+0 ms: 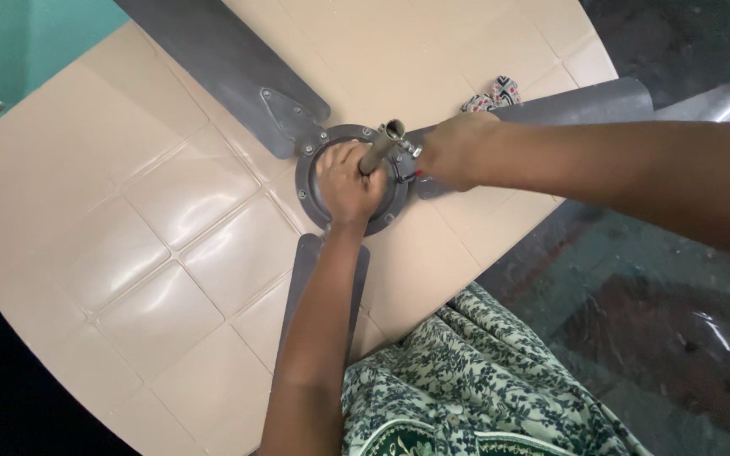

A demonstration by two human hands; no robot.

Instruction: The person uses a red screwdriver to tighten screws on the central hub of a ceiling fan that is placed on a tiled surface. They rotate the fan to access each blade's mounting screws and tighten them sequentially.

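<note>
Patterned green cloth (475, 380) lies nearest the camera, just below the ceiling fan's round motor hub (355, 179), which serves as the landmark. From beside that cloth the left forearm runs up over the fan's near grey blade (302, 279), and the left hand (348, 181) rests on top of the hub, its fingers clenched around the base of the short metal rod (382, 145) that rises tilted from the hub's middle. The hub lies flat on a beige worktop (171, 253) moulded in square panels. The right arm comes in from the right of the hub, and the right hand (458, 150) is pressed against the hub's right edge, closed over the spot where the right blade (568, 105) is bolted on; what it grips cannot be told. Beyond the hub to the upper left, a third blade (221, 59) reaches away. Just past the right hand, a small patterned rag (493, 95) lies on the worktop.
</note>
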